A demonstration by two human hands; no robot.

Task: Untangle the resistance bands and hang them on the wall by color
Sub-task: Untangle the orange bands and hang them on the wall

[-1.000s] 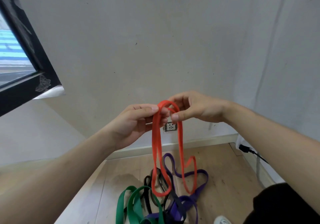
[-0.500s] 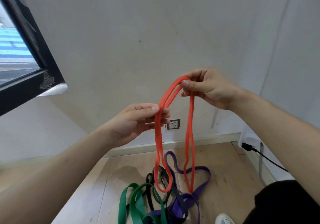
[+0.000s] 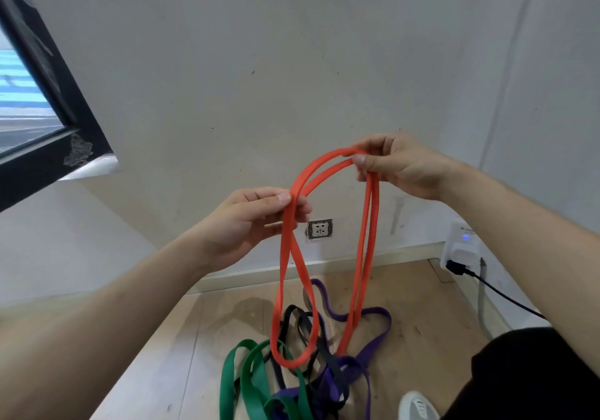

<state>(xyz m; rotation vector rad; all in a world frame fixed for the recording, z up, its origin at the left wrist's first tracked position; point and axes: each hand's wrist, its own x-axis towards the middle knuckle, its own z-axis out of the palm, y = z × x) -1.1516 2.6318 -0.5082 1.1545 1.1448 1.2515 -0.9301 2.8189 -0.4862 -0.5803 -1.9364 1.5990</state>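
While left grip (image 3: 256, 221) and right grip (image 3: 399, 168) pinch the orange band (image 3: 284, 257), raise both (gently) until loops below clear the pile (image 3: 302, 387).

a black window frame (image 3: 69, 101) slants across the upper left. a wall socket (image 3: 319, 229) sits just above a pale baseboard (image 3: 406, 254). at right, a white adapter (image 3: 462, 246) showing a blue light feeds a black cable (image 3: 506, 296). a white shoe (image 3: 417, 406) rests on the wooden floor (image 3: 194, 338).
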